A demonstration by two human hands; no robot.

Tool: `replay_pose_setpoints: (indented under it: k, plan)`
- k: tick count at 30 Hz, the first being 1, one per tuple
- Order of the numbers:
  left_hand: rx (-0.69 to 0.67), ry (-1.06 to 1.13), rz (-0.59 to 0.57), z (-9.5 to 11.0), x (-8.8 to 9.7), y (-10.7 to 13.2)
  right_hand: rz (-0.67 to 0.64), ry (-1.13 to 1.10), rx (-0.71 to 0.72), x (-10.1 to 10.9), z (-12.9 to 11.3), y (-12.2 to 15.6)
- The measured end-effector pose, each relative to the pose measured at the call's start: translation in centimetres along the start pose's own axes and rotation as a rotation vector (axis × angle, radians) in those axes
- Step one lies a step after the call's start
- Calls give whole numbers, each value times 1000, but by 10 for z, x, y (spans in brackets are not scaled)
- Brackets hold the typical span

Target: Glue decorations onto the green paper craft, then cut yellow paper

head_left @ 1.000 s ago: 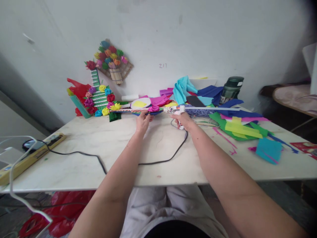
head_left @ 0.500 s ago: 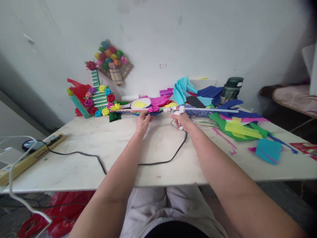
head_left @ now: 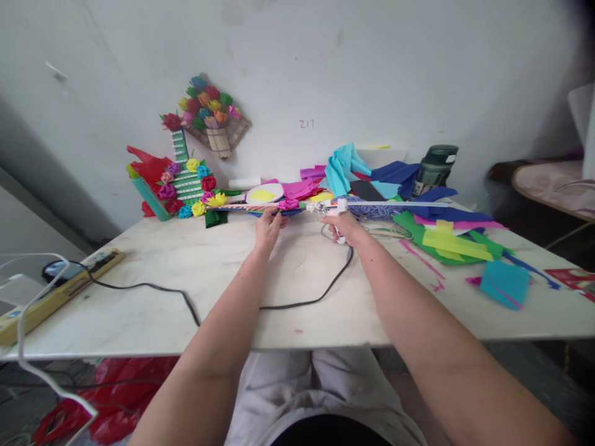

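My right hand [head_left: 344, 227] is wrapped round the grip of a white hot glue gun [head_left: 341, 209]. A long white glue stick [head_left: 400, 204] juts from its back to the right, and its nozzle points left. My left hand [head_left: 269, 229] grips the near edge of a flat craft piece [head_left: 290, 212], seen nearly edge-on. A pink paper flower [head_left: 289, 204] sits at its right part, close to the nozzle; whether they touch I cannot tell. Toward the left end is a yellow paper flower [head_left: 216, 199]. Part of my left fingers is hidden beneath the piece.
A black cord [head_left: 307, 305] runs from the glue gun across the white table [head_left: 153, 322] to a power strip [head_left: 100, 263]. Coloured crepe paper [head_left: 341, 170] and a dark green bottle [head_left: 436, 168] are at the back right. A flower-covered guitar shape [head_left: 186, 179] leans at the back left.
Hardly anything differs. The glue gun's rear and its glue stick have shifted very slightly; both hands keep their holds.
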State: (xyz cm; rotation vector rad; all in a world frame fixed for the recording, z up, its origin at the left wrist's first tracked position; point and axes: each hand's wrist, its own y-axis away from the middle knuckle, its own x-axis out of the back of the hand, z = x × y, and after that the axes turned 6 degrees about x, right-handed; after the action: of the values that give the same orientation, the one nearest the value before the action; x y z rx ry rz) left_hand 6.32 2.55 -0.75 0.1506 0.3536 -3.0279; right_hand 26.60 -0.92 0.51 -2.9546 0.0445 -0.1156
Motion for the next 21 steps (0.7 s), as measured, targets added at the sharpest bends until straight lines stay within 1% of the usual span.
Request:
replay_pose_setpoints:
  k: [11,21]
  plan:
    - [-5,-4,-10,1,1,1,30,60,10,-1,1,-4]
    - [-25,25,-4,-1,1,0,45,-44,-31,-1,-6,2]
